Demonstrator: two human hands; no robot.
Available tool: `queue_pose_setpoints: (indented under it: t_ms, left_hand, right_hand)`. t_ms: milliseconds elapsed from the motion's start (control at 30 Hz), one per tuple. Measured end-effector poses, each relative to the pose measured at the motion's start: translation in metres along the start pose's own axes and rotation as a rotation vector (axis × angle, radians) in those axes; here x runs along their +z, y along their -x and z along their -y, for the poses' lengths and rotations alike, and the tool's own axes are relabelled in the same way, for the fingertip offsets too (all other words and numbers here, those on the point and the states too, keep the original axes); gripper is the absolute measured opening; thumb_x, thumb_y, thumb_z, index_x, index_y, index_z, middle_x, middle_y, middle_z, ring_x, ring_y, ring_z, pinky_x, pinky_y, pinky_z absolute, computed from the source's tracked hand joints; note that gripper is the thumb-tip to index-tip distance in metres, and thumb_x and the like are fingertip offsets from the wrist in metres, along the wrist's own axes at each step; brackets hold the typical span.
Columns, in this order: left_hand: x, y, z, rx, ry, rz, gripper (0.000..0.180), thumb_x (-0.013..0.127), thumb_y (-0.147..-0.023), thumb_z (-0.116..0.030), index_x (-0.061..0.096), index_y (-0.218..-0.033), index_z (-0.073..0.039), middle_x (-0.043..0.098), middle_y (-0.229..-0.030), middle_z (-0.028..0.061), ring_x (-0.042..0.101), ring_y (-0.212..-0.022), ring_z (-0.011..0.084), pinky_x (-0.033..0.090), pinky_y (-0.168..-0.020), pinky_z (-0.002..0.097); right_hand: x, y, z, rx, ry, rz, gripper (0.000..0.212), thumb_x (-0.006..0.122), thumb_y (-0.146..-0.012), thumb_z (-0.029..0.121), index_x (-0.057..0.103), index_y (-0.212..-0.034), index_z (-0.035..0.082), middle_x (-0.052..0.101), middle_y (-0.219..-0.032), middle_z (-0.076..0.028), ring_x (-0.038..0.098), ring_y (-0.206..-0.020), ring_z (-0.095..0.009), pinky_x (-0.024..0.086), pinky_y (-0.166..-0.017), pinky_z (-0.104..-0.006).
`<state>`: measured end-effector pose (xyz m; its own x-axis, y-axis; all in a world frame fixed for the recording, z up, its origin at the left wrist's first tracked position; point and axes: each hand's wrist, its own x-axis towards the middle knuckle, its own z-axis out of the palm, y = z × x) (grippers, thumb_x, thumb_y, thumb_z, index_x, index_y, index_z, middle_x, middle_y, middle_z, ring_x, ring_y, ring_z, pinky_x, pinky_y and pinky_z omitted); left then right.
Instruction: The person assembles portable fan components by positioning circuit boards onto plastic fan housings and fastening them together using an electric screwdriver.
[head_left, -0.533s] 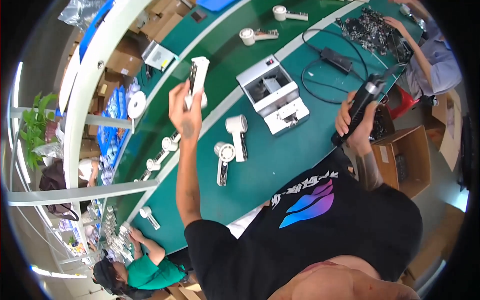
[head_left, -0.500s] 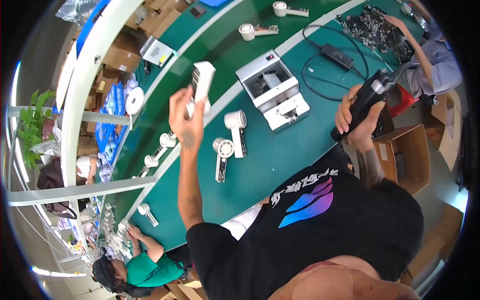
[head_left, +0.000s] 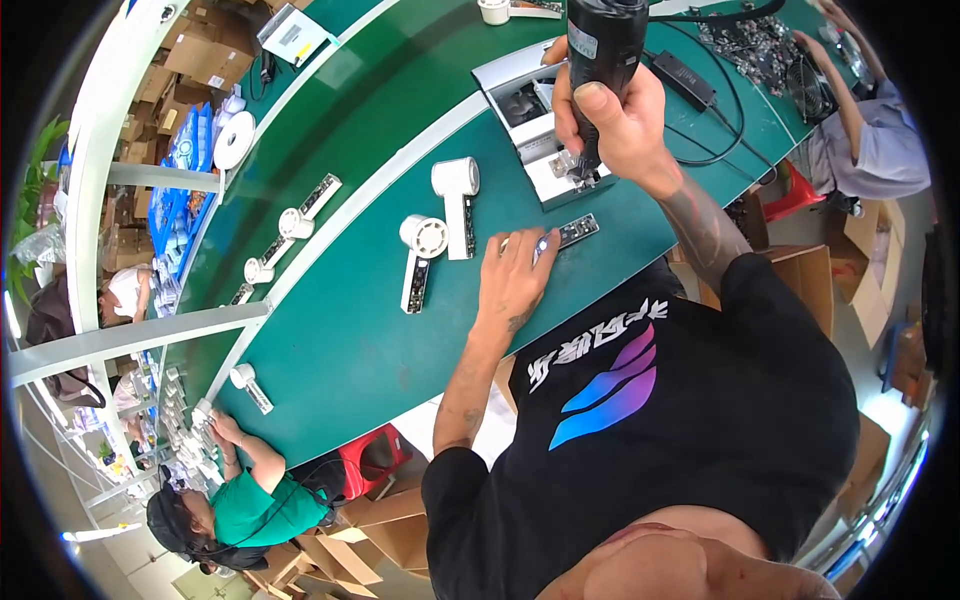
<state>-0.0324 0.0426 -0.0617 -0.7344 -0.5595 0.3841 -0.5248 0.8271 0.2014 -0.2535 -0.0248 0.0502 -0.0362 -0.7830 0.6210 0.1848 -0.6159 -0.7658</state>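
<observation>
My left hand (head_left: 512, 282) rests low over the green table, fingers curled down on a small handheld fan. Only the fan's handle (head_left: 578, 231) shows, its dark circuit board facing up; the rest is under my hand. My right hand (head_left: 620, 120) is wrapped round a black electric screwdriver (head_left: 606, 50), held upright. Its tip points down at the front outlet of a grey-white screw feeder (head_left: 548, 160); contact is hard to make out. Left of my left hand lie two white handheld fans with exposed boards, one farther off (head_left: 456, 180) and one nearer (head_left: 424, 236).
More white fans (head_left: 296, 223) lie on the green belt beyond a pale rail (head_left: 390, 165). A black power adapter (head_left: 684, 80) and cable sit behind the feeder. A person in green (head_left: 250, 505) works at left; another person's arm (head_left: 835, 90) reaches over dark parts at far right.
My left hand has brought the fan from above the belt edge down onto the table. My right hand has moved the screwdriver left to the screw feeder's front.
</observation>
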Motion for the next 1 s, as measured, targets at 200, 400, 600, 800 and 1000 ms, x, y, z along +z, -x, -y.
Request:
queue_pose_setpoints:
  t_ms: [200, 400, 600, 800, 1000]
  left_hand:
    - [0.001, -0.001, 0.000, -0.013, 0.016, -0.010, 0.043, 0.063, -0.080, -0.002, 0.067, -0.123, -0.004, 0.063, -0.113, 0.0124, 0.062, -0.101, 0.0268, 0.047, -0.091, 0.0433]
    - [0.002, -0.002, -0.001, -0.024, 0.045, -0.029, 0.040, 0.064, -0.081, -0.002, 0.068, -0.121, -0.005, 0.063, -0.111, 0.0120, 0.061, -0.100, 0.0263, 0.047, -0.091, 0.0429]
    - [0.003, -0.003, -0.001, -0.043, 0.037, -0.063, 0.036, 0.071, -0.083, -0.005, 0.068, -0.118, -0.007, 0.062, -0.107, 0.0092, 0.061, -0.096, 0.0247, 0.047, -0.089, 0.0414]
    - [-0.004, -0.009, -0.006, -0.051, 0.060, -0.053, 0.035, 0.074, -0.083, -0.010, 0.069, -0.118, -0.007, 0.062, -0.107, 0.0087, 0.061, -0.097, 0.0255, 0.047, -0.089, 0.0412]
    - [-0.022, -0.035, -0.014, -0.180, 0.272, -0.312, 0.049, 0.084, -0.079, -0.013, 0.068, -0.124, -0.003, 0.067, -0.104, 0.0106, 0.063, -0.097, 0.0277, 0.049, -0.085, 0.0388]
  right_hand:
    - [-0.002, -0.003, 0.016, -0.095, -0.134, -0.117, 0.053, 0.055, -0.104, 0.046, 0.056, -0.115, -0.005, 0.058, -0.066, -0.007, 0.054, -0.051, -0.011, 0.043, -0.049, -0.0245]
    - [-0.050, -0.039, -0.007, -0.669, -0.174, -0.088, 0.108, 0.036, -0.067, 0.103, 0.052, -0.115, 0.008, 0.053, -0.074, -0.006, 0.054, -0.059, -0.019, 0.047, -0.054, -0.0355]
    - [-0.066, -0.040, 0.009, -0.547, -0.158, -0.092, 0.103, 0.029, -0.070, 0.104, 0.056, -0.088, 0.006, 0.052, -0.069, -0.005, 0.051, -0.055, -0.016, 0.042, -0.052, -0.0317]
    - [-0.051, -0.039, 0.037, -0.514, -1.090, -0.366, 0.083, 0.039, -0.086, 0.086, 0.051, -0.109, 0.007, 0.048, -0.066, -0.003, 0.048, -0.050, -0.014, 0.041, -0.048, -0.0300]
    - [-0.057, -0.009, 0.048, -0.187, -0.576, -0.372, 0.077, 0.041, -0.088, 0.086, 0.046, -0.086, 0.010, 0.040, -0.067, 0.000, 0.037, -0.053, -0.009, 0.035, -0.049, -0.0237]
